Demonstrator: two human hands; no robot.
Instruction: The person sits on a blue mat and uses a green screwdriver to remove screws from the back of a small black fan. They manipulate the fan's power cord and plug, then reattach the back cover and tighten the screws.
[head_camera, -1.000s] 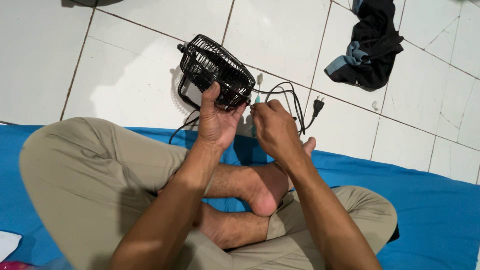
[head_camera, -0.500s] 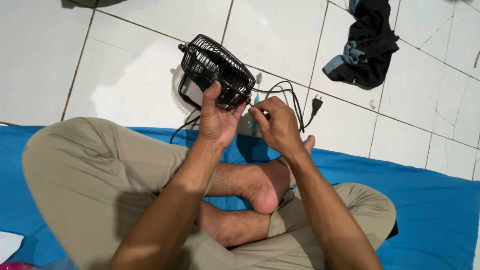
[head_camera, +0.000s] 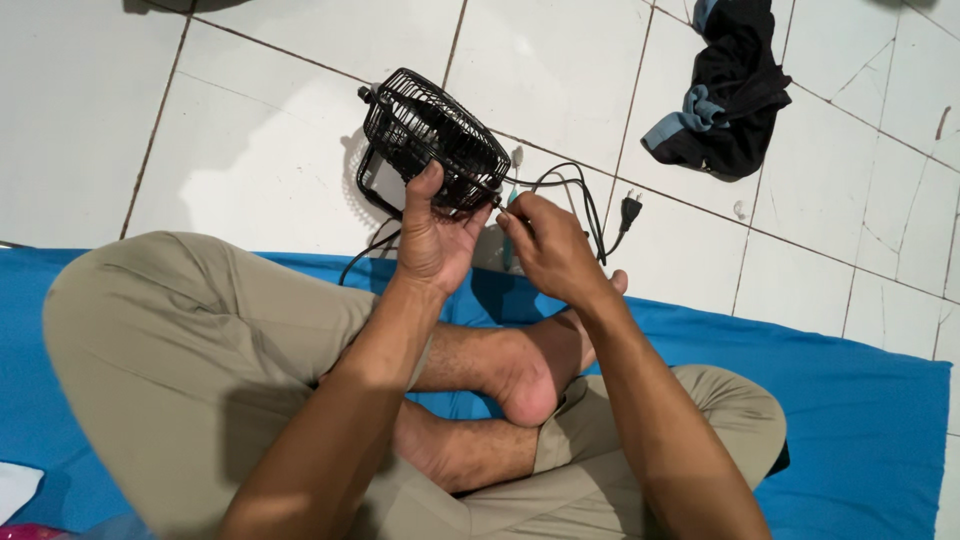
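You're sitting cross-legged on a blue mat that fills the lower part of the frame, w/ white floor tiles across the top. Your left hand sits at center, just above your knees, thumb up over the front grille and fingers wrapped under, gripping the small black fan from below; the fan is upper center, tilted, held above the tiles. Your right hand is just right of the left, fingers bunched tight on a thin tool w/ a teal handle, its tip at the fan's lower right edge where the two hands nearly meet. The fan is a round black wire cage w/ a black bracket-type stand curving down on its left side. Its black cord loops right of the fan behind your right hand and ends in a two-pin plug lying on the tile, right of center. A dark crumpled cloth w/ a blue patch lies upper right, well apart from both hands. Blades inside the cage are hard to make out, your left palm hides the fan's underside, and most of the tool is covered by your right fingers.
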